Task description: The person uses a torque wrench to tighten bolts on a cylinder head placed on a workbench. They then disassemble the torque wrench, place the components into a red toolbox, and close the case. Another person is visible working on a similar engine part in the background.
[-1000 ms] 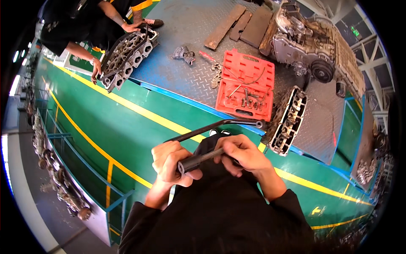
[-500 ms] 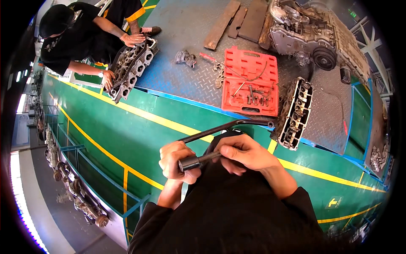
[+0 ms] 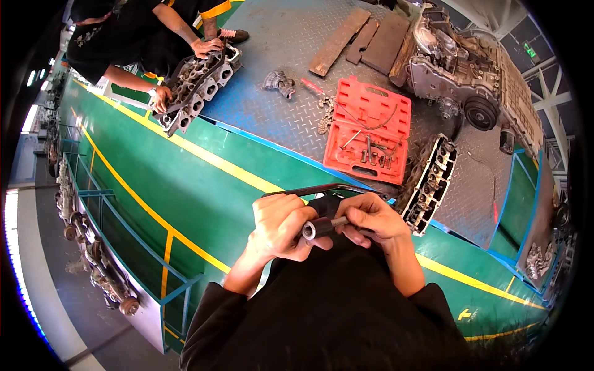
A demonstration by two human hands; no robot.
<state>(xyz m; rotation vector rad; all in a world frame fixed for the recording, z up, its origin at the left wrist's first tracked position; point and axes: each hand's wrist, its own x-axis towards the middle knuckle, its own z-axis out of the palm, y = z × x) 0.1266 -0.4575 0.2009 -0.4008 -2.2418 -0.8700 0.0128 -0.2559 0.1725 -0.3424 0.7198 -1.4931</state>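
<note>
My left hand (image 3: 281, 226) is closed around a black bent metal bar (image 3: 334, 187), which arches away behind both hands to the right. Beside its fingers is a dark hollow cylinder (image 3: 317, 229) like a socket, its round opening facing left and toward me. From the cylinder a thin metal rod (image 3: 340, 221) runs right into my right hand (image 3: 373, 216). There the thumb and fingers pinch the rod. Whether the left fingers also grip the cylinder is partly hidden. How the bar and rod connect cannot be seen.
A red tool case (image 3: 369, 130) lies open beyond my hands on a metal platform (image 3: 260, 37). Right of it are a cylinder head (image 3: 432, 185) and an engine (image 3: 461, 80). Wooden boards (image 3: 339, 42) lie behind. At far left, a co-worker handles another cylinder head (image 3: 204, 93).
My hands have come closer together and shifted right, bringing the cylinder and rod along. The cylinder's opening turned more toward me. The bar shows less, and the surroundings shifted with the view.
</note>
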